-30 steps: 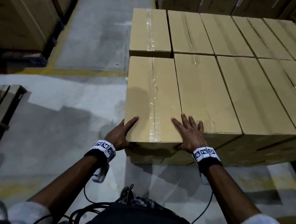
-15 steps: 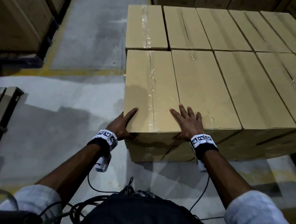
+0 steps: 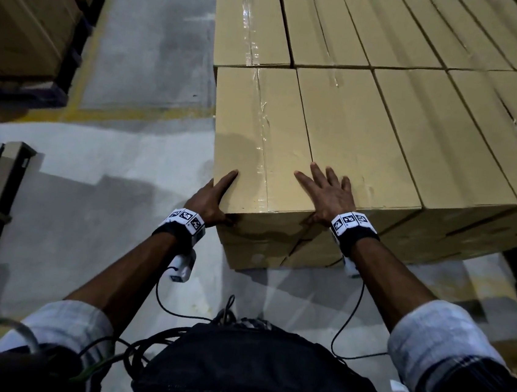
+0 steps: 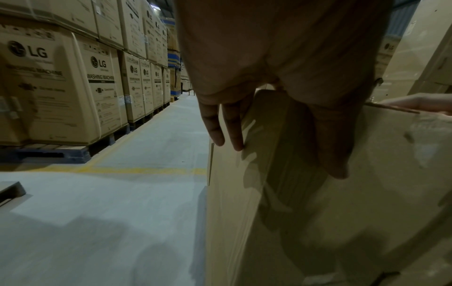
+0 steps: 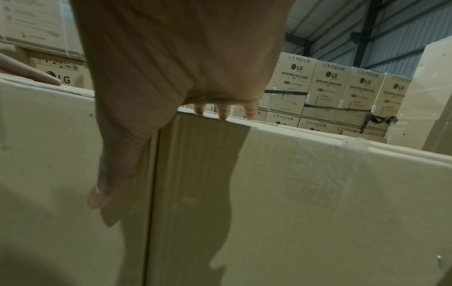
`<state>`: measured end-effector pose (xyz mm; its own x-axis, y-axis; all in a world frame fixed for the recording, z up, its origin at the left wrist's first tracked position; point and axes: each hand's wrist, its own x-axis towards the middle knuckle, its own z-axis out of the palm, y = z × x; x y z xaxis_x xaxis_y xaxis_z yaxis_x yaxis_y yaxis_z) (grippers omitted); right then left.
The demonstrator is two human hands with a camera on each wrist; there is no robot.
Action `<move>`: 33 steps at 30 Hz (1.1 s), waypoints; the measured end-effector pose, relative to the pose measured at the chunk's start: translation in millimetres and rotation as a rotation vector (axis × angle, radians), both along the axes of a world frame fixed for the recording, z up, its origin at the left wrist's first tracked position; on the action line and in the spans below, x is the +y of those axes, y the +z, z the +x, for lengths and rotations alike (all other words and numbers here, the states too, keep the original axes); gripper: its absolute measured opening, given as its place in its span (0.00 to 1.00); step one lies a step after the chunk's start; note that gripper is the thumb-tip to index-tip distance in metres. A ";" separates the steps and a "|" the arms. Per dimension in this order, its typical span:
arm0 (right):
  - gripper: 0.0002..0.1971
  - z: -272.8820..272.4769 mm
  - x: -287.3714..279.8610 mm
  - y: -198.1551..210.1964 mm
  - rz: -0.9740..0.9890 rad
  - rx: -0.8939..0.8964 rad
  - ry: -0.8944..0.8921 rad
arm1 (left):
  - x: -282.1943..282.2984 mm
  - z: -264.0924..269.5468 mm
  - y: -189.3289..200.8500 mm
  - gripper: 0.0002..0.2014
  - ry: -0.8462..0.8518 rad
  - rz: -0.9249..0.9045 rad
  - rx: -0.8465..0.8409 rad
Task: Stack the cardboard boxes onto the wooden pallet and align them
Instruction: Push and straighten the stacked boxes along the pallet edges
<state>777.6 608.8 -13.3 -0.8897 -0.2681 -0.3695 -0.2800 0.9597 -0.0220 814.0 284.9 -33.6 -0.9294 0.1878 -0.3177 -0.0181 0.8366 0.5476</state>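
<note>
We see the near-left cardboard box (image 3: 266,139) at the front corner of the top layer, its long axis running away from the person, and its short near face turned toward them. A strip of clear tape (image 3: 261,106) runs along that same axis on its lid. It sits flush against the neighbouring box (image 3: 359,133) on its right, which points the same way, and against the far-left box (image 3: 252,26) behind it; more boxes fill the layer out to the right in two rows, all laid parallel.

The left hand (image 3: 210,198) is at the box's near-left corner: the thumb lies flat on the lid, while the fingers (image 4: 221,123) reach straight down the left side wall, pressed against the cardboard rather than curled round anything. The right hand (image 3: 330,194) lies palm-down across the seam between this box and its neighbour, fingers straight and spread on the lids, thumb pointing toward the left hand (in the right wrist view the thumb hangs down over the near face beside the seam).

Under the top layer a lower layer of boxes (image 3: 264,250) shows, standing on the concrete floor (image 3: 90,210) side of the aisle; we cannot make out the pallet beneath. Printed cartons (image 4: 49,87) line the aisle at left.
</note>
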 end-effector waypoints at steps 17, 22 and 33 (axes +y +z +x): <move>0.55 42.5 36.9 -21.6 -0.142 0.151 -0.205 | 15.0 75.5 -56.5 0.52 0.590 0.649 -0.244; 0.47 103.8 62.9 -38.5 -0.300 0.308 -0.496 | 23.2 96.5 -84.3 0.57 0.591 0.533 -0.403; 0.45 168.6 93.4 -63.5 -0.938 0.185 -1.349 | 19.1 100.2 -134.9 0.20 0.606 0.333 -0.637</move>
<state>946.2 702.2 -76.8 -0.6627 0.6304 -0.4042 0.6264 0.1709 -0.7605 914.2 304.0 -168.5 -0.5679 -0.0985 -0.8172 -0.7779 0.3885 0.4939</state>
